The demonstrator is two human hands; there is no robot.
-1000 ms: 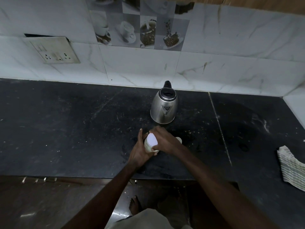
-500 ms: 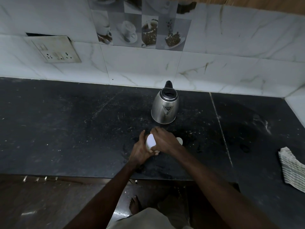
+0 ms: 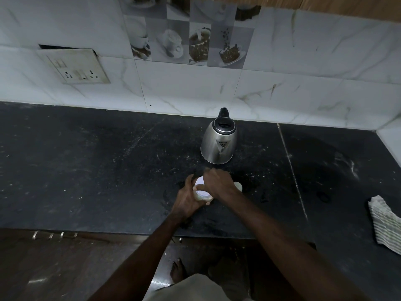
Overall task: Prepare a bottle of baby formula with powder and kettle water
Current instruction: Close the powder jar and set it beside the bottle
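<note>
A small white container [image 3: 201,192] with a white lid stands on the black counter [image 3: 86,170], near its front edge. My left hand [image 3: 186,199] wraps around its left side. My right hand [image 3: 218,184] lies over its top and grips the lid. A pale round object [image 3: 238,185] peeks out just right of my right hand, mostly hidden. The steel kettle [image 3: 219,142] stands upright behind my hands, spout toward me, apart from them.
A striped cloth [image 3: 385,224] lies at the counter's right front. A socket plate [image 3: 74,66] hangs on the tiled wall at the left. The wall turns forward at the far right corner [image 3: 390,131]. My bare foot [image 3: 178,271] shows on the floor below.
My hands stay on the white container. My right hand has shifted slightly over the lid, and the visible part of the lid has turned a little.
</note>
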